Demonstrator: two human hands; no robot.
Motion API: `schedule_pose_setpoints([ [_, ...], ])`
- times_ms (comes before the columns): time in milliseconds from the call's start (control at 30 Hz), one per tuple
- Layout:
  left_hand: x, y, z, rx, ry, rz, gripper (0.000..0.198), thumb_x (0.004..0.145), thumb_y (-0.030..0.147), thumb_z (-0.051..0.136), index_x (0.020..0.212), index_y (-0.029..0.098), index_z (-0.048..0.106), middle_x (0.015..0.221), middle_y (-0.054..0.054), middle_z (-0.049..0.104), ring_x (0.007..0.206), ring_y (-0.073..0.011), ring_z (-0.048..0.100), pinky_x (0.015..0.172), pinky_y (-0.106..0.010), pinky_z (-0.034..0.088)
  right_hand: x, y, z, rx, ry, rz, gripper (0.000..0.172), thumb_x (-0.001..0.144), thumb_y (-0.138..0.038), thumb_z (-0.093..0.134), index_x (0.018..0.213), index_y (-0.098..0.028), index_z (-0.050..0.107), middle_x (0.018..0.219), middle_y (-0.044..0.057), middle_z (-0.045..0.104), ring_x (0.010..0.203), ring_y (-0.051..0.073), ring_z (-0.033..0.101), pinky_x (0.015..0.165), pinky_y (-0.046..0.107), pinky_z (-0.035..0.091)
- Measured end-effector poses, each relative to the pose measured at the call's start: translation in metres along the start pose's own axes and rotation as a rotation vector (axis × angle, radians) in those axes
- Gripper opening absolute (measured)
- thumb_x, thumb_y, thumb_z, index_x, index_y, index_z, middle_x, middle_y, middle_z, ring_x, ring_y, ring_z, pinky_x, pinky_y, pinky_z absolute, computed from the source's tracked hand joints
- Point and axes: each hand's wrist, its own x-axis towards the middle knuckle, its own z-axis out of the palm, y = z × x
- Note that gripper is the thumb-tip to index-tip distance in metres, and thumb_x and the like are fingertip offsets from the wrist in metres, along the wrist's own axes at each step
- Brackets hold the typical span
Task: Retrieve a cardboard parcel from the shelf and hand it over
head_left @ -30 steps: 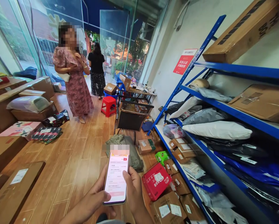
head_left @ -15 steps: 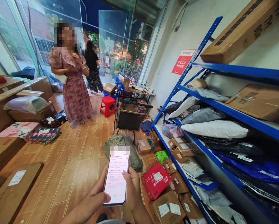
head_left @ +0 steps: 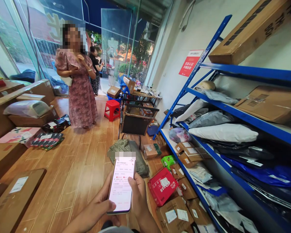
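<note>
A phone (head_left: 122, 189) with a lit white screen is held upright in both hands at the bottom centre. My left hand (head_left: 103, 200) grips its left side, thumb over the lower left corner of the screen. My right hand (head_left: 137, 191) wraps the right edge, with its thumb against the screen's right side. Text on the screen is too small to read. Just beyond the phone, a greenish-grey wrapped parcel (head_left: 138, 158) lies on the wooden floor. To the right of my right hand is a red box (head_left: 163, 186) with a white label.
Blue shelving (head_left: 252, 115) with bagged parcels and cartons stands at the right. Cartons (head_left: 17, 194) line the left side. A person in a pink dress (head_left: 81, 90) stands ahead, another near the glass doors. A red stool (head_left: 112, 110) and black chair (head_left: 135, 120) are in the middle.
The person in pink has shifted slightly right. The farther person has turned and moved slightly toward the doorway. The phone's displayed text has shifted; both hands keep their grip.
</note>
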Motion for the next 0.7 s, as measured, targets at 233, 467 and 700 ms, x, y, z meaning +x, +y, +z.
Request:
schedule_pose_setpoints([
  [233,-0.004,0.012,0.009,0.033,0.01,-0.061,0.111,0.067,0.017,0.053,0.137,0.03,-0.032,0.122,-0.011,0.053,0.072,-0.0203,0.062,0.055,-0.032,0.056,-0.007,-0.014,0.004,0.016,0.04,0.009,0.041,0.068,-0.057,0.061,0.075,-0.017,0.065,0.063,-0.001,0.06,0.058,0.014,0.05,0.055,0.024,0.043],
  [467,-0.003,0.012,0.011,-0.055,0.031,-0.049,0.119,0.067,0.021,0.062,0.134,0.03,-0.036,0.132,-0.012,0.048,0.083,-0.0247,0.063,0.053,-0.031,0.056,-0.006,-0.011,0.002,-0.011,0.116,0.013,0.05,0.066,-0.066,0.061,0.078,-0.018,0.069,0.07,0.002,0.068,0.069,0.019,0.059,0.062,0.026,0.048],
  [700,-0.002,0.008,0.0,-0.067,-0.022,0.003,0.105,0.072,0.021,0.063,0.143,0.038,-0.012,0.134,-0.005,0.05,0.094,-0.0267,0.061,0.057,-0.028,0.053,-0.009,-0.008,0.006,0.106,0.172,0.054,0.054,0.061,-0.068,0.063,0.087,-0.021,0.069,0.075,0.002,0.071,0.068,0.021,0.063,0.061,0.03,0.052],
])
